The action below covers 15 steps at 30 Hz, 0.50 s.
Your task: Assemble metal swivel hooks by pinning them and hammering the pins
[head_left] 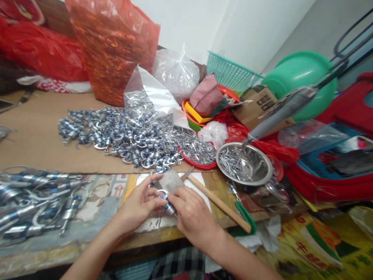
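Note:
My left hand point(139, 205) and my right hand point(190, 214) meet at the near edge of the table, both pinching one small silver hook clip with a blue band point(166, 202). They work over a small grey metal block point(171, 181). A big heap of the same silver and blue clips point(122, 136) lies on brown cardboard beyond my hands. Another pile of clips point(35, 202) sits at the near left.
A steel bowl of small pins point(244, 162) and a red plate of metal parts point(196, 149) stand to the right. A wooden-handled tool point(217, 202) lies beside my right hand. Red bags point(113, 46), a clear bag point(175, 72), a green basin point(303, 83) and a teal basket point(230, 72) crowd the back.

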### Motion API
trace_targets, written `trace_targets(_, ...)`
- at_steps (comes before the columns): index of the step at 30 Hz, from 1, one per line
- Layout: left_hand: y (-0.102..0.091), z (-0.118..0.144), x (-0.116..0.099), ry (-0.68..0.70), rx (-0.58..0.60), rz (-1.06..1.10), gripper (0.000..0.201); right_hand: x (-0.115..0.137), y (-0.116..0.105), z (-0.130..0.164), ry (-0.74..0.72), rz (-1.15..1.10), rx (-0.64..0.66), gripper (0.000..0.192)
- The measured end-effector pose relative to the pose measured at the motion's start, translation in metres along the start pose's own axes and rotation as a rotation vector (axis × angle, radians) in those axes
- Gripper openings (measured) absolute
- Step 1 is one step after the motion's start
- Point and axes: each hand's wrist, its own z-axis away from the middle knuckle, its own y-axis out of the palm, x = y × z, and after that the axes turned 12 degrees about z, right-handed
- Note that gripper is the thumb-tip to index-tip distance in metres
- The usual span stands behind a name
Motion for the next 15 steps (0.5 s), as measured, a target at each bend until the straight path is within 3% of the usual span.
trace_targets(5,0.001,0.000,-0.001,-0.012,-0.007,0.022,0.061,0.002,0.001,0.012,0.061,-0.096,0.008,0.039)
trace_targets(8,0.001,-0.001,-0.001,-0.018,-0.008,0.030,0.062,-0.022,0.008,0.023,0.185,-0.171,-0.160,0.039)
trace_targets(10,0.001,-0.001,-0.001,-0.026,-0.012,0.026,0.063,-0.048,0.016,0.032,0.336,-0.070,-0.210,0.036)
trace_targets(13,0.000,0.000,-0.001,-0.030,-0.016,0.022,0.063,-0.081,0.029,0.047,0.433,0.099,0.016,0.032)
trace_targets(15,0.000,0.000,-0.001,-0.026,-0.018,0.021,0.063,-0.091,0.031,0.055,0.437,0.088,0.142,0.025)
